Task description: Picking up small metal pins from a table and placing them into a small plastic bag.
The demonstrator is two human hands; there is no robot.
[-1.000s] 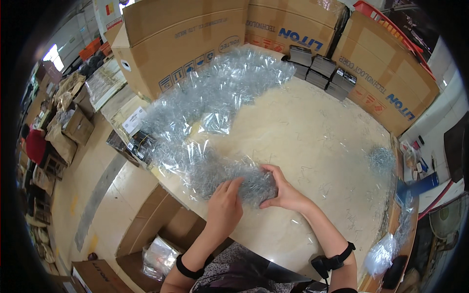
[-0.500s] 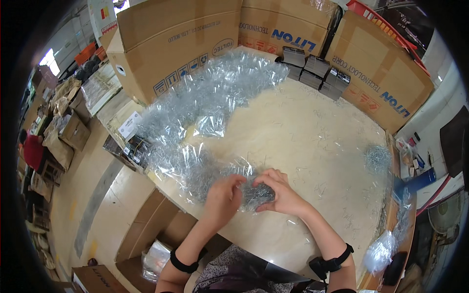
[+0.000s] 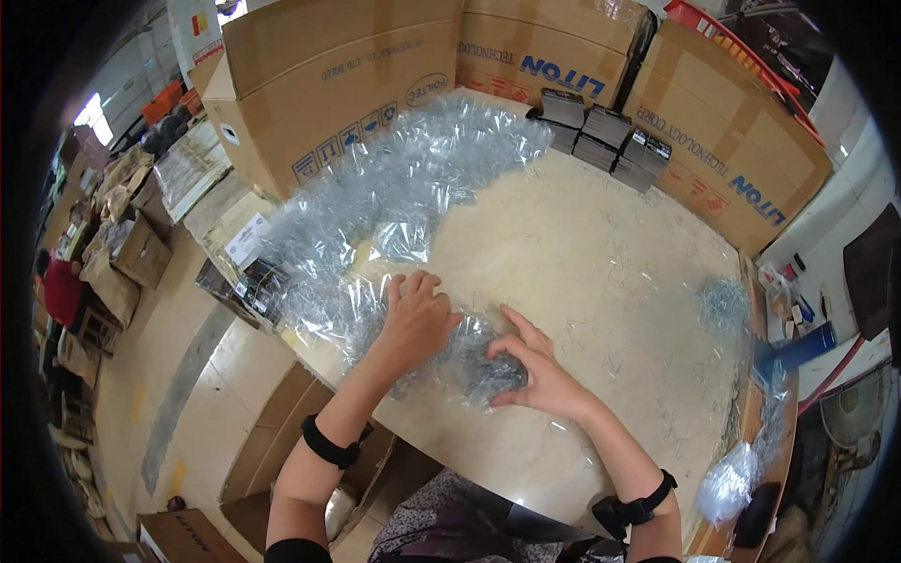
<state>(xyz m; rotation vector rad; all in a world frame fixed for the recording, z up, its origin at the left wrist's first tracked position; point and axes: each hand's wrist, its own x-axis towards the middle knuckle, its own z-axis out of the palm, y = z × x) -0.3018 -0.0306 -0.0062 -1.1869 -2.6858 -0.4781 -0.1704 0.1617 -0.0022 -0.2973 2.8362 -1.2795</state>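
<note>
A heap of fine silvery wire-like pieces [image 3: 357, 197] covers the left side of the table, with shiny, clear-looking bits in it. My left hand [image 3: 418, 319] lies over the near part of this heap, palm down. Its fingers are bent and apart, with nothing visible in them. Nearer to me, my right hand [image 3: 544, 371] curves thumb and forefinger round a small grey clump of the wire-like pieces [image 3: 493, 375], while another finger stretches away from it. The clump touches the heap beside it.
Loose bits lie scattered over the pale tabletop [image 3: 563, 253]. A smaller silvery bunch [image 3: 725, 302] is at the right edge. Dark stacked blocks [image 3: 601, 136] stand at the back before cardboard boxes [image 3: 338, 84]. A blue cylinder [image 3: 807, 345] lies at the right. An open carton [image 3: 282, 432] stands below the left edge.
My left hand has moved up and away from the clump, onto the heap, and its fingers have turned forward. My right hand stays at the clump, one finger now stretched farther out.
</note>
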